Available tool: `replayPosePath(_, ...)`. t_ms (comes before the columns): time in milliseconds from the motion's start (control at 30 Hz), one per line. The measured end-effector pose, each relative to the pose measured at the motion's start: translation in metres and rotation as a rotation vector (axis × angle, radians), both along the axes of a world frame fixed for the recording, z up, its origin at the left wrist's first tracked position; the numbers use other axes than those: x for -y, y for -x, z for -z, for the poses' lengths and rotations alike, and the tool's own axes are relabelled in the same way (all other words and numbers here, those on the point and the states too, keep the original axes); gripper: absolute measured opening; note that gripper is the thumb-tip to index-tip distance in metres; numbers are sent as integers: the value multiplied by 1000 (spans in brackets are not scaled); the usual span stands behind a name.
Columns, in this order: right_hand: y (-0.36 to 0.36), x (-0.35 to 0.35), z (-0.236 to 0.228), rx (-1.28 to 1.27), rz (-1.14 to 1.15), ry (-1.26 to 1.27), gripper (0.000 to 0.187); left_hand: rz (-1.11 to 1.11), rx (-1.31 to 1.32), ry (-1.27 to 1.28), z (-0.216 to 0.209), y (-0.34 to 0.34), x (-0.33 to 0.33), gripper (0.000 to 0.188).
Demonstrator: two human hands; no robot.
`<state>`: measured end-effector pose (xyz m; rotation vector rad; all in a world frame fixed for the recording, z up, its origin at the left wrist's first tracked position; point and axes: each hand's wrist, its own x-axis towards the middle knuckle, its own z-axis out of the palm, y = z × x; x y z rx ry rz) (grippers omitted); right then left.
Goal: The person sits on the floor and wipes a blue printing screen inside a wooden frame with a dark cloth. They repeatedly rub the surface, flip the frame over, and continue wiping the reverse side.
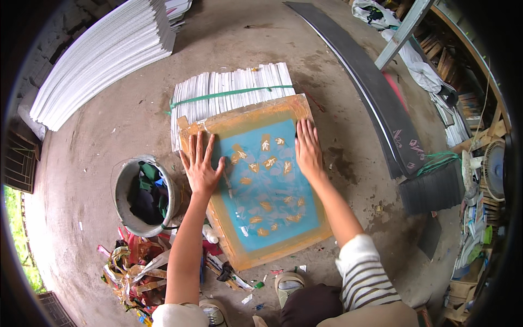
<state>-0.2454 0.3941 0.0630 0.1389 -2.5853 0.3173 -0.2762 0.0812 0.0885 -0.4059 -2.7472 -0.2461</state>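
A screen printing frame (pixel 256 218) with a blue mesh and a tape-brown border lies tilted in front of me. Leaf-like shapes and small brown patches dot its mesh. Flat on its left border rests my left hand (pixel 201 169), fingers spread. My right hand (pixel 309 150) lies along the right border, fingers stretched out and close together. Neither hand grips anything. The frame's far end overlaps a bundle of white strips or sheets (pixel 229 86) tied with a green strap (pixel 239 94). What lies beneath the frame is hidden.
A grey bucket (pixel 119 204) of dark scraps stands left of the frame, above a heap of coloured scraps (pixel 139 267). Stacked white sheets (pixel 109 60) rise at the far left. Long dark sheets (pixel 359 76) lie to the right, near a fan (pixel 494 169).
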Motion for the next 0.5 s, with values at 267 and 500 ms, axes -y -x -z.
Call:
replayPosePath(267, -129, -12, 35, 176, -76, -70, 51, 48, -51, -24, 8, -4, -1, 70)
replayPosePath(500, 48, 17, -15, -36, 96, -14, 51, 39, -50, -26, 0, 1, -6, 72)
